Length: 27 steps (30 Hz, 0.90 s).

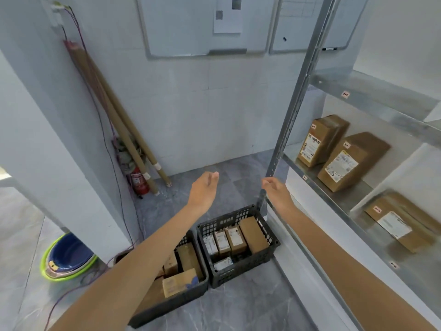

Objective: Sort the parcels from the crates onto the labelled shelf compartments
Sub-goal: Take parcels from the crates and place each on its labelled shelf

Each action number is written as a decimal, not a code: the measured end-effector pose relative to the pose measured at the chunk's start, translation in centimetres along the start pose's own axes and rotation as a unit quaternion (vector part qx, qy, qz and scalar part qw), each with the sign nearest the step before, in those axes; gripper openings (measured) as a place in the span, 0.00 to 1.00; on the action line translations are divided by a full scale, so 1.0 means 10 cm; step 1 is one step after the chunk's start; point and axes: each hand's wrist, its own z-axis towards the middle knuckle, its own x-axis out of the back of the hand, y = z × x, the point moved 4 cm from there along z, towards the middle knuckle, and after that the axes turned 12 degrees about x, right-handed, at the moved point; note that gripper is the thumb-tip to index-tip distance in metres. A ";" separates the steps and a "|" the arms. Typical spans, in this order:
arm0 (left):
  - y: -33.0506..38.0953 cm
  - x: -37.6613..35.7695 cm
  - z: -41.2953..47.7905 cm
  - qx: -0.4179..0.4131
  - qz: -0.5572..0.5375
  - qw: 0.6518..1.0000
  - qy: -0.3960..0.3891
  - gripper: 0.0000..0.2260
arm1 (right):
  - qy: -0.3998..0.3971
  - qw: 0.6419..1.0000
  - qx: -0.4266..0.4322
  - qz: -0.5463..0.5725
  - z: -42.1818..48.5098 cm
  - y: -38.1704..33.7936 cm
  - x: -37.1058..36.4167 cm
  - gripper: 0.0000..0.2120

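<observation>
We hold our left hand (pixel 204 190) and right hand (pixel 276 190) out empty, fingers loose, above the left crate (pixel 182 301) and right crate (pixel 243 269) of parcels (pixel 253 235) on the floor (pixel 238 311), beside the metal shelf (pixel 372 91) carrying three brown boxes (pixel 353 161).

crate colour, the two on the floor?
Both crates, right and left, are black with lattice walls. Only the head view shows them.
</observation>
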 end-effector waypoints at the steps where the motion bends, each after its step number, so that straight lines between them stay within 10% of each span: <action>1: -0.04 -0.03 0.01 0.004 -0.001 1.000 -0.004 0.20 | -0.001 1.000 -0.007 -0.002 0.00 0.06 -0.03 0.13; 27: -0.96 -2.81 2.01 0.307 -0.065 0.945 -0.090 0.09 | -0.166 0.955 -0.230 -0.086 1.93 3.18 -0.06 0.16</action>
